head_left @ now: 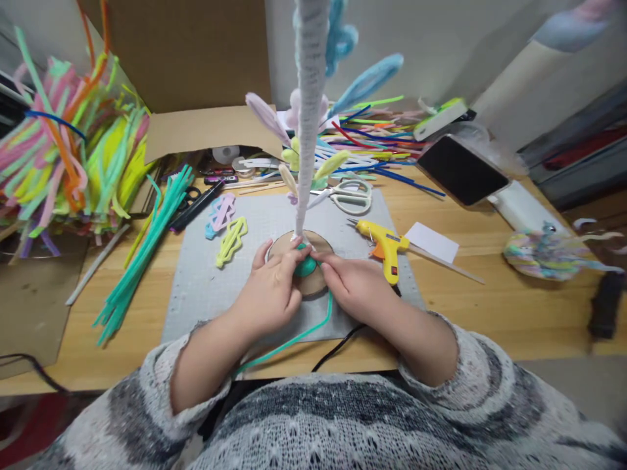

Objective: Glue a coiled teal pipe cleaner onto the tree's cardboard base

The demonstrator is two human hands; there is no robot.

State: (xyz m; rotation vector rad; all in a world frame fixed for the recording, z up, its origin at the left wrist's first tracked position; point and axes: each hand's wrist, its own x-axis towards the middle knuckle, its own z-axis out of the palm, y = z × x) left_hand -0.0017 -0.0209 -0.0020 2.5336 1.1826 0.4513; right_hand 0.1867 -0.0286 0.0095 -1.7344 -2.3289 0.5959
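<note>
A round cardboard disc [313,285] lies on the grey cutting mat [196,294], with a white wrapped stem [309,98] standing up from it. On the disc, by the stem's foot, sits a green pipe cleaner [306,266] wound into a flat coil; its loose tail curves down toward the table edge. My left hand [272,287] rests over the disc's left side, its fingertips closed against the coil. My right hand [355,284] pinches the pipe cleaner at the coil's right edge. Fingers hide part of the coil. Pink, yellow and blue fuzzy loops [367,85] branch from the stem.
Right of the disc lies a yellow glue gun [385,245], its black cord running below. Scissors [350,196] lie behind the stem. Green pipe cleaners [147,254] and zigzag pieces [232,241] are at left, beside a big colourful bundle [63,150]. A phone [463,170] is at right.
</note>
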